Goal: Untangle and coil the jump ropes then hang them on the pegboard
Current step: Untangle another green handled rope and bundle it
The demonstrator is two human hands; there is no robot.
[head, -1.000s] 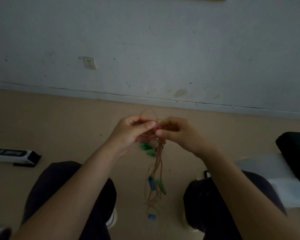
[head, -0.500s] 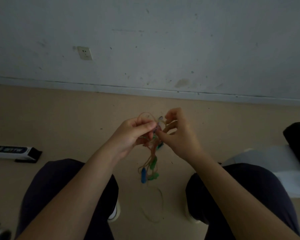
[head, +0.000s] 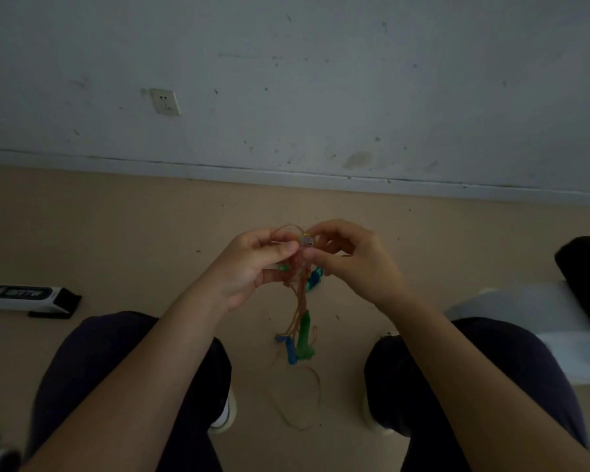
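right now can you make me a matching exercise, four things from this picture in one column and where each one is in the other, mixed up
Things:
1. ropes
2. socket
3. box
4. left hand

Places:
A. on the wall, upper left
B. on the floor, far left
C. hanging in a tangle between the knees
D. pinching the tangle from the left, facing the right hand

Pairs: 1-C, 2-A, 3-B, 4-D

Orange-tan jump ropes [head: 300, 301] with green and blue handles, beige floor [head: 116, 233], grey-white wall [head: 321, 80].
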